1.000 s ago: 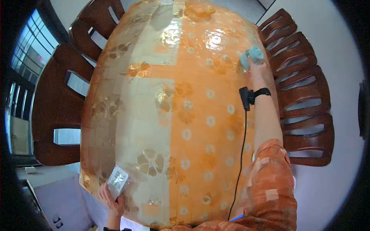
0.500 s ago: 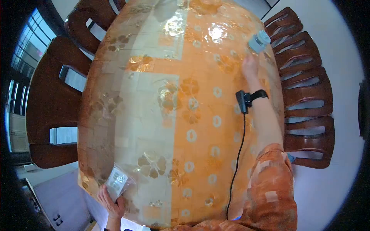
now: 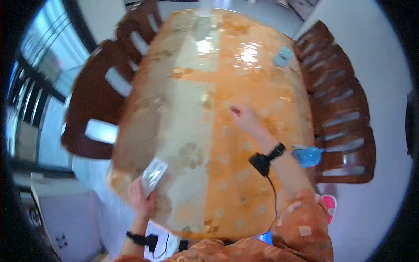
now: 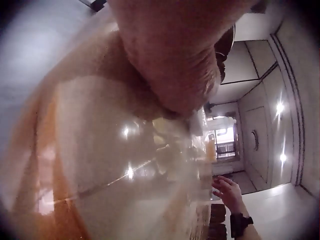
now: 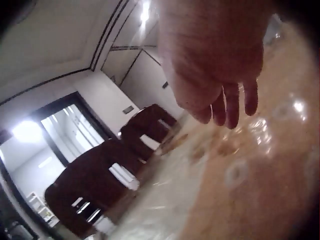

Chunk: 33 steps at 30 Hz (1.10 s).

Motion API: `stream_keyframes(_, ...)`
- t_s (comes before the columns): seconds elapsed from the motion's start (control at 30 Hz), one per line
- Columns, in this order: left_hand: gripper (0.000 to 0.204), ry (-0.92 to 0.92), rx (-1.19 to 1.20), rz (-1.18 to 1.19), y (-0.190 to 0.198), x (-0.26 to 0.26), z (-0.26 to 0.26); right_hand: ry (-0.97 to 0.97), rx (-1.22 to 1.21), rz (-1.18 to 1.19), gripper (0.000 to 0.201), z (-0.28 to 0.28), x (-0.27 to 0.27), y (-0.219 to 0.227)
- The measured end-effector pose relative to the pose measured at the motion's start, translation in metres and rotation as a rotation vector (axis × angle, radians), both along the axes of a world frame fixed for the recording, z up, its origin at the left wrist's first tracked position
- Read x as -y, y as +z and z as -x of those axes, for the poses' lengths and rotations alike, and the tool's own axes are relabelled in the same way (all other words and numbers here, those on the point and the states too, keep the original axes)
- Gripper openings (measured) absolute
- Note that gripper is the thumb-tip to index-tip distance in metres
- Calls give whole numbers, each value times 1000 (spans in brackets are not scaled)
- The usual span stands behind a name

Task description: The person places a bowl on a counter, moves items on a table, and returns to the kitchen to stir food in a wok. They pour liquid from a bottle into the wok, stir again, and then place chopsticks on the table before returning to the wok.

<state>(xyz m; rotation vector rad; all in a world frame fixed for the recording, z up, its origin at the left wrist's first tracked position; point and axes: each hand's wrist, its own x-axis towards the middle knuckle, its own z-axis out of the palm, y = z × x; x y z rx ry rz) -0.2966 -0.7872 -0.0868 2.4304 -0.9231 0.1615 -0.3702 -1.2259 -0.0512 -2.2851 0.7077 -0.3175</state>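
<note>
In the head view my left hand (image 3: 140, 196) grips a small clear plastic packet (image 3: 154, 174) with white, shiny contents at the table's near left corner. Its thumb lies along the right side and the fingers along the left. My right hand (image 3: 246, 120) hangs over the middle of the table, holding nothing. In the right wrist view the fingers (image 5: 231, 107) of that hand droop loosely apart above the tablecloth. A light blue bottle (image 3: 283, 56) with a lid stands at the far right of the table, away from both hands.
A glossy orange and beige cover (image 3: 187, 118) lies over the long table. Brown wooden chairs line the left (image 3: 94, 105) and right (image 3: 345, 109) sides. A see-through blue object (image 3: 307, 156) sits by the right edge. A black cable (image 3: 276, 205) trails from my right wrist camera.
My right hand has let go of the blue bottle and moved back and left over the table. The bottle stays at the far right. The left hand keeps the packet; the head view has shifted.
</note>
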Motion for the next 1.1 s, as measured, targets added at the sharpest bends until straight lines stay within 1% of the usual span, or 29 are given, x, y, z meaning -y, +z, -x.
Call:
stream_keyframes(0.03,58,14,-45,-17,7,3,1,34,14,-63,24,7,-26,8)
stream_keyframes(0.07,58,16,-215,11,11,4,1,88,36,-127,26,17,-50,17)
stream_keyframes(0.1,57,-1,-229,58,0,-2,1,154,14,-162,25,22,-80,39)
stream_keyframes(0.13,56,-49,-228,132,-1,-2,-1,230,26,-164,24,31,-99,42)
stream_keyframes(0.17,56,-75,-161,134,15,3,-1,228,-56,-223,22,37,-125,57)
stream_keyframes(0.2,50,-20,-210,227,-12,7,-1,299,-47,-283,21,47,-140,53)
stream_keyframes(0.23,46,-37,-230,363,5,11,-3,362,-95,-380,20,57,-149,41)
stream_keyframes(0.27,42,-88,-253,459,21,7,-5,427,-136,-340,13,63,-162,36)
stream_keyframes(0.3,59,-166,-344,389,30,-3,-8,430,-76,-320,12,61,-198,61)
stream_keyframes(0.33,60,-131,-238,408,19,-8,-3,508,-121,-307,14,66,-207,54)
stream_keyframes(0.37,61,-126,-204,300,24,-32,-4,535,-171,-357,18,59,-236,67)
stream_keyframes(0.4,61,-83,-187,308,37,-64,-5,546,-228,-405,21,59,-271,80)
stream_keyframes(0.43,60,-80,-229,351,51,-98,-7,585,-227,-400,21,51,-296,79)
stream_keyframes(0.47,60,-87,-266,391,61,-133,-6,655,-227,-462,21,46,-321,77)
stream_keyframes(0.5,59,-56,-215,450,55,-169,-9,717,-228,-524,22,42,-345,77)
stream_keyframes(0.53,57,57,-216,390,64,-207,-11,738,-214,-520,22,31,-367,76)
stream_keyframes(0.57,56,170,-219,331,70,-249,-18,753,-298,-533,22,11,-392,70)
stream_keyframes(0.6,55,255,-188,359,72,-287,-24,759,-385,-548,22,0,-415,67)
stream_keyframes(0.63,55,336,-156,389,75,-321,-32,769,-375,-545,22,-10,-436,70)
stream_keyframes(0.7,54,500,-86,315,111,-380,-43,876,-305,-576,22,-37,-479,79)
stream_keyframes(0.73,54,511,-71,322,124,-405,-50,892,-298,-565,22,-51,-492,77)
stream_keyframes(0.8,54,657,25,335,143,-447,-65,1005,-243,-592,22,-79,-513,66)
stream_keyframes(0.83,54,673,33,339,152,-465,-73,1023,-243,-585,22,-93,-521,58)
stream_keyframes(0.9,52,757,20,422,172,-497,-91,997,-329,-712,22,-126,-535,44)
stream_keyframes(0.93,52,773,28,420,184,-512,-103,1015,-330,-712,22,-143,-551,56)
stream_keyframes(1.0,51,791,156,547,207,-543,-128,1064,-453,-561,24,-181,-579,82)
stream_keyframes(1.03,51,811,170,539,215,-561,-142,1089,-452,-562,24,-202,-590,78)
stream_keyframes(1.1,49,812,258,669,239,-600,-174,1067,-449,-643,26,-253,-612,75)
